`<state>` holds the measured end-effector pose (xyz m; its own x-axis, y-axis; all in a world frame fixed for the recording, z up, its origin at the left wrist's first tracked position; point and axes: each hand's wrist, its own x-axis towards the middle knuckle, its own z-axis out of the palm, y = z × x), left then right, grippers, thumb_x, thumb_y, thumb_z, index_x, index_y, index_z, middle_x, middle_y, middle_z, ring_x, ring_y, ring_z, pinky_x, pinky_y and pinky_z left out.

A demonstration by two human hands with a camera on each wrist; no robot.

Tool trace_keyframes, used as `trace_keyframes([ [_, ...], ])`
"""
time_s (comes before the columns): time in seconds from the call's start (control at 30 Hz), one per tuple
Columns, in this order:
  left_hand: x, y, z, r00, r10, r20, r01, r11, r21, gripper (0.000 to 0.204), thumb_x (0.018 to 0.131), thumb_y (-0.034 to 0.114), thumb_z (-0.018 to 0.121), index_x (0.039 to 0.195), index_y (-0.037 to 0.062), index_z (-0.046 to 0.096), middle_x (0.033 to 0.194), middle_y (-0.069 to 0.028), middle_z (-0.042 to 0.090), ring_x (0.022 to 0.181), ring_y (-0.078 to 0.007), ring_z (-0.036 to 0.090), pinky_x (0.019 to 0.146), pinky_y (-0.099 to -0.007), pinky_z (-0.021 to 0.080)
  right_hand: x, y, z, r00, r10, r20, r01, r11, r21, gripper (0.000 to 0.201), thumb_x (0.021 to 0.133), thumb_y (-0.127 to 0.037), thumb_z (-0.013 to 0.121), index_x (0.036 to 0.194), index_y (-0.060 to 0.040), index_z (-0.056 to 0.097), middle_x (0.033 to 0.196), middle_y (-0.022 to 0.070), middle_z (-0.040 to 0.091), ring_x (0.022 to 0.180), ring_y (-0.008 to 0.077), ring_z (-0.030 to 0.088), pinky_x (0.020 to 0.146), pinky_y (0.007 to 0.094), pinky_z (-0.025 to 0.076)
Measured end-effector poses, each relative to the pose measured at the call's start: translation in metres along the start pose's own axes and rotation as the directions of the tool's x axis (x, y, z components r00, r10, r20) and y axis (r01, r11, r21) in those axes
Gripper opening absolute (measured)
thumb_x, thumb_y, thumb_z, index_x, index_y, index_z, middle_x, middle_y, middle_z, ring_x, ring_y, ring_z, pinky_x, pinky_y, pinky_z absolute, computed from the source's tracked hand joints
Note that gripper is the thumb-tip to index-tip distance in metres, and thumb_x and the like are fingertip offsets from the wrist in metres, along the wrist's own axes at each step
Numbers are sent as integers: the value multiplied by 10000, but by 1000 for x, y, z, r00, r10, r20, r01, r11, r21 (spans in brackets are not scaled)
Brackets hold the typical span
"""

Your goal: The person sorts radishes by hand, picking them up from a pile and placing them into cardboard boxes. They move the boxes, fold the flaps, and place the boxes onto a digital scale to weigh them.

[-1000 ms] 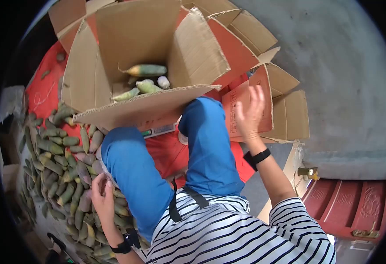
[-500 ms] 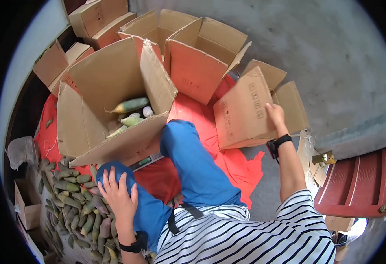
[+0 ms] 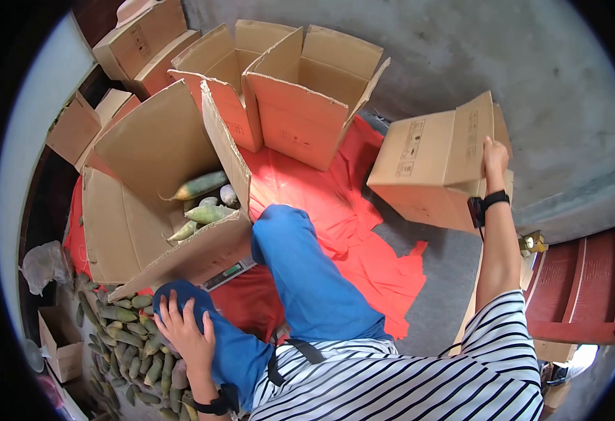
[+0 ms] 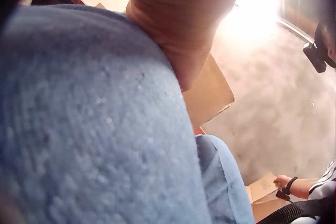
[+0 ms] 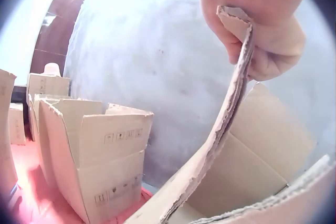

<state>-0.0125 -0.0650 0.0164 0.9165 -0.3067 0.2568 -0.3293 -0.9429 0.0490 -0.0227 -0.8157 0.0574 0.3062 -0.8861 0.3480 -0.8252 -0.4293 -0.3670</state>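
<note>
Head view: right hand grips cardboard box flap; left hand lies flat on knee.

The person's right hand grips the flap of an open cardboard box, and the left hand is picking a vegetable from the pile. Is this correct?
Not quite. The right hand does grip the cardboard box by its flap, but the left hand rests flat on the person's blue-trousered knee, beside the vegetable pile. The head view shows this.
</note>
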Motion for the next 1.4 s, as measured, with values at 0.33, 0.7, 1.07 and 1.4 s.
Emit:
trace_keyframes([
  [0.33, 5, 5, 3, 1000, -4, -5, 4, 1000, 30, 355, 806, 210, 646, 1133, 84, 589, 1428, -152, 451, 1379, -368, 331, 1128, -565, 189, -81, -222, 43, 793, -561, 238, 53, 452, 890, 413, 945, -402, 572, 1077, -14, 626, 947, 79, 657, 788, 178, 635, 734, 337, 507],
  [0.7, -11, -11, -7, 991, -96, -95, 95, 995, -13, 357, 777, 214, 676, 1109, 104, 605, 1404, -140, 467, 1371, -359, 341, 1124, -577, 191, -404, -9, 43, 35, -679, 734, 445, 668, 597, 318, 920, -328, 539, 1005, -60, 688, 957, 208, 680, 892, 383, 653, 766, 471, 513],
  [1.07, -33, -25, -16, 969, -155, -190, 135, 984, -116, 352, 753, 230, 722, 1077, 109, 654, 1363, -125, 508, 1338, -328, 387, 1126, -541, 211, -357, -186, -207, 168, -985, -30, 41, -23, 999, 193, 843, -42, 687, 1028, -17, 738, 887, 78, 660, 779, 185, 620, 699, 299, 491],
  [1.4, 77, -101, -101, 785, -492, -375, 255, 810, -528, 304, 898, 204, 655, 1087, -27, 600, 996, -164, 619, 913, -270, 609, 819, -361, 474, -412, -263, -261, 151, -761, -631, -756, -499, 422, 269, 916, -122, 648, 1052, 108, 678, 984, 172, 645, 820, 256, 620, 706, 336, 494],
])
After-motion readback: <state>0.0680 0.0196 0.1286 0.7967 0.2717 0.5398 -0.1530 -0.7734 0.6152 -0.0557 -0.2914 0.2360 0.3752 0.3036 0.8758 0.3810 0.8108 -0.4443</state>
